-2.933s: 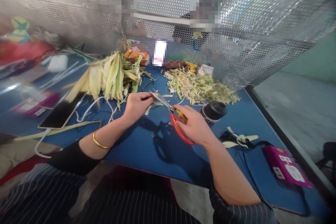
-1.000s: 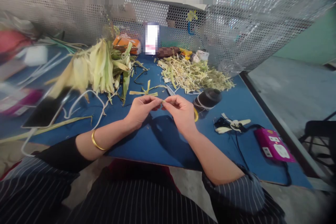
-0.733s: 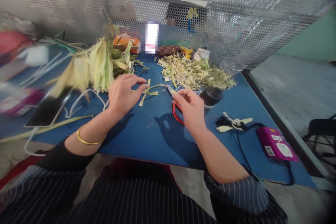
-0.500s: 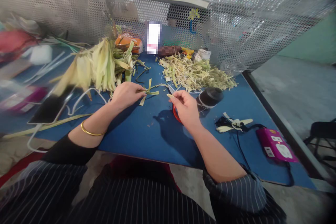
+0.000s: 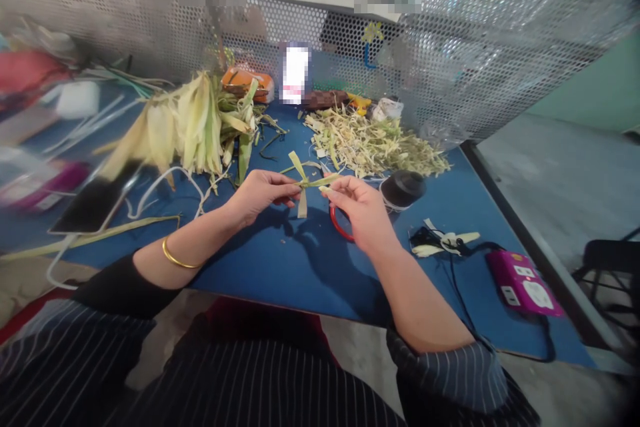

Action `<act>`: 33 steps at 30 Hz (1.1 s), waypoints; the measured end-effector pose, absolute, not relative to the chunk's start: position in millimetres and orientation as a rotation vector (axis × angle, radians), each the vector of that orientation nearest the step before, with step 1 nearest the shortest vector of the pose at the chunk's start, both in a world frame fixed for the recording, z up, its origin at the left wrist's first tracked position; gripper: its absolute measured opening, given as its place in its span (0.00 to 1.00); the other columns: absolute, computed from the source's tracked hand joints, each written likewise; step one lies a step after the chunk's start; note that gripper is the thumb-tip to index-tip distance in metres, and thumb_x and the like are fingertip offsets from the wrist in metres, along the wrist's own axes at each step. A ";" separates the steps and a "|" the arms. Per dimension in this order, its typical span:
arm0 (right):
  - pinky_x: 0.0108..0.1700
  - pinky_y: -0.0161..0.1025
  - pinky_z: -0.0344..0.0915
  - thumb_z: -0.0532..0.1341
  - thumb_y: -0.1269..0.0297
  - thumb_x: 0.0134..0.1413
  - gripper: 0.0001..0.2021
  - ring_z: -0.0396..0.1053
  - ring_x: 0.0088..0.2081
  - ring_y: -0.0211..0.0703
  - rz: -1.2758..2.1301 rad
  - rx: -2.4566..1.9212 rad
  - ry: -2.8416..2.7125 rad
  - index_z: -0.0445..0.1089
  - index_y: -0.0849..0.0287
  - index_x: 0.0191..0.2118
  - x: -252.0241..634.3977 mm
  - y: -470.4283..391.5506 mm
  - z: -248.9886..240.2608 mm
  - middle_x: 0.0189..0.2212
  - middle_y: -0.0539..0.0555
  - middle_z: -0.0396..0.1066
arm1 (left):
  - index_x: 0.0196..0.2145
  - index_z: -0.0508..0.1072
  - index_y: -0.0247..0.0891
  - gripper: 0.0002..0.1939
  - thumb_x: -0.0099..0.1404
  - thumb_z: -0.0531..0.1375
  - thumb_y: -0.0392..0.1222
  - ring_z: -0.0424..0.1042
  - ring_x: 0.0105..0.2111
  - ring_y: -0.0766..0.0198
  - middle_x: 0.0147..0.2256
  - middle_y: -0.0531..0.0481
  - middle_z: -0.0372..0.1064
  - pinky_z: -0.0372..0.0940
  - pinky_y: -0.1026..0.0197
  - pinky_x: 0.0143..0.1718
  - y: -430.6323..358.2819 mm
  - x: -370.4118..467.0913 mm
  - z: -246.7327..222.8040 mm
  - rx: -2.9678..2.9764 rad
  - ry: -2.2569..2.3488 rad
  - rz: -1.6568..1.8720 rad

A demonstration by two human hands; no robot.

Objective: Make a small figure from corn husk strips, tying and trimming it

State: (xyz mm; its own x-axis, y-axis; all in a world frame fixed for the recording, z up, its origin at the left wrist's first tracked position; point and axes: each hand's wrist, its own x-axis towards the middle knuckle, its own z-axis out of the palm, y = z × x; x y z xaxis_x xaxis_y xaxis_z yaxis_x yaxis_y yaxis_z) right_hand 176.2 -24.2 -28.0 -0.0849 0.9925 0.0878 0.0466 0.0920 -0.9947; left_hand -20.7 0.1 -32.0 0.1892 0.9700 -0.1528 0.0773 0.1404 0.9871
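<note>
My left hand (image 5: 265, 195) is closed, pinching a small knotted cross of corn husk strips (image 5: 303, 181) by its stem. The strips' flat ends spread up, down and to the right. My right hand (image 5: 359, 208) is closed too, its thumb and fingertips together at the end of the right-hand strip. A small pale bit of husk seems to show at the thumb tip. Beneath the right hand lie scissors with a red handle (image 5: 341, 225), partly hidden by the fingers. Just right of that hand is a dark spool of thread (image 5: 401, 189).
A bundle of corn husks (image 5: 187, 123) lies at the back left, and a pile of husk scraps (image 5: 375, 140) at the back right. A phone (image 5: 296, 73) stands behind. A purple power strip (image 5: 525, 283) with a black cable sits at right; a dark tablet-like device (image 5: 90, 203) lies left.
My left hand has moved right with the knotted husk cross, bringing it up to my right hand. The right hand has shifted slightly right and down.
</note>
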 end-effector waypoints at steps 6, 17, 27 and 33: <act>0.37 0.38 0.65 0.66 0.62 0.44 0.08 0.66 0.30 0.35 1.222 -1.167 -1.260 0.69 0.60 0.29 177.0 -23.9 -30.1 0.30 0.51 0.71 | 0.30 0.80 0.35 0.22 0.56 0.61 0.59 0.74 0.26 0.60 0.31 0.40 0.77 0.65 0.60 0.29 -2.2 -22.1 -27.8 1.261 1.044 0.717; 0.37 0.38 0.65 0.67 0.64 0.45 0.07 0.66 0.30 0.35 1.261 -1.077 -1.360 0.68 0.59 0.28 172.1 -29.0 -27.6 0.32 0.50 0.70 | 0.40 0.78 0.36 0.20 0.55 0.64 0.53 0.72 0.28 0.66 0.35 0.44 0.77 0.66 0.61 0.35 -8.0 -20.4 -28.0 1.205 0.942 0.660; 0.55 0.49 0.59 0.64 0.66 0.50 0.02 0.64 0.52 0.47 0.492 -1.111 -1.920 0.70 0.57 0.29 175.6 -33.1 -24.5 0.47 0.56 0.66 | 0.33 0.80 0.35 0.14 0.52 0.67 0.48 0.71 0.25 0.67 0.30 0.45 0.76 0.66 0.62 0.30 -11.4 -10.4 -39.2 1.160 1.031 0.823; 0.52 0.51 0.62 0.64 0.66 0.49 0.03 0.66 0.50 0.49 0.458 -1.178 -1.990 0.69 0.57 0.28 172.7 -31.1 -29.6 0.47 0.58 0.67 | 0.29 0.79 0.36 0.10 0.55 0.65 0.46 0.71 0.25 0.69 0.26 0.49 0.74 0.66 0.64 0.31 -15.3 -6.4 -37.4 1.239 0.997 0.819</act>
